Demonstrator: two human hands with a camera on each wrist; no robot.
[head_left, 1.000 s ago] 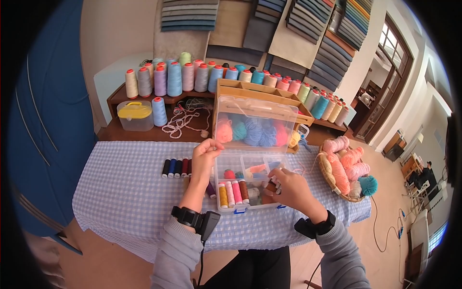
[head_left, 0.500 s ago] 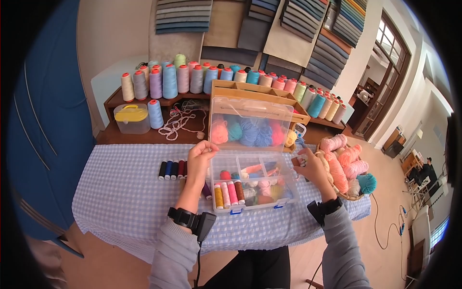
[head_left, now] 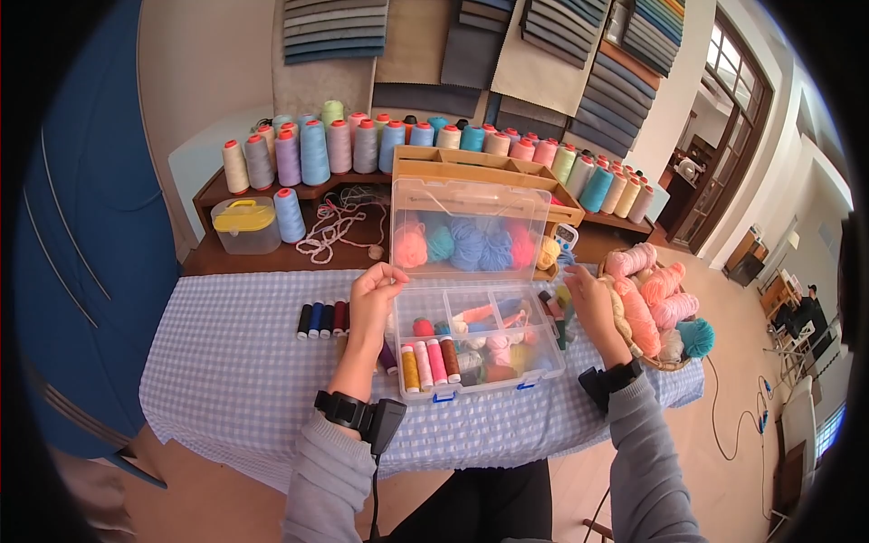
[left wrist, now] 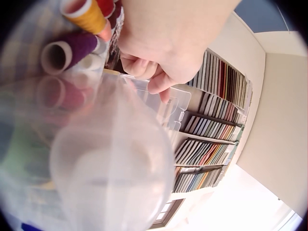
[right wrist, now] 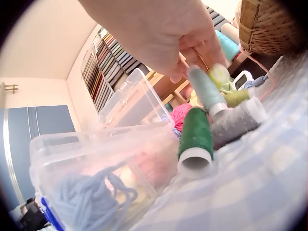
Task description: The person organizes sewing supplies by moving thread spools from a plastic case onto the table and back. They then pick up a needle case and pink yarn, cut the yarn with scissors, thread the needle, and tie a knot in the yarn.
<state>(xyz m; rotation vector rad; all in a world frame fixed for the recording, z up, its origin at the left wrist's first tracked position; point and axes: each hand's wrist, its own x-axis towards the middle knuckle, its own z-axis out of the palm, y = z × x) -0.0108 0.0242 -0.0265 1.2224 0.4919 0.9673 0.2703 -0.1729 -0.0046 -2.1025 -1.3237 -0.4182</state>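
A clear compartment box (head_left: 480, 385) stands open with its lid (head_left: 470, 195) raised. Wool and upright yellow, pink and brown spools (head_left: 438, 361) are inside. At the lid's lower left edge my left hand (head_left: 369, 312) has curled fingers pinching the lid; in the left wrist view, one fingertip of that hand (left wrist: 161, 53) overlaps the clear plastic. Right of the box, my right hand (head_left: 595, 312) is over loose spools, fingers loosely bent. The right wrist view has a green spool (right wrist: 196, 137), a grey one (right wrist: 238, 122) and a tilted pale teal one (right wrist: 207, 89) below the hand (right wrist: 168, 38).
Dark spools (head_left: 321, 319) line the checked cloth (head_left: 235, 362) left of the box. A wicker basket of yarn (head_left: 665, 362) is close to my right hand. Behind are a wooden organiser (head_left: 489, 169), thread cones (head_left: 314, 154) and a yellow-lidded tub (head_left: 245, 226).
My right hand has moved from over the box's right compartments to the cloth beside the basket, carrying small spools; several now lie beneath it. My left hand remains at the lid.
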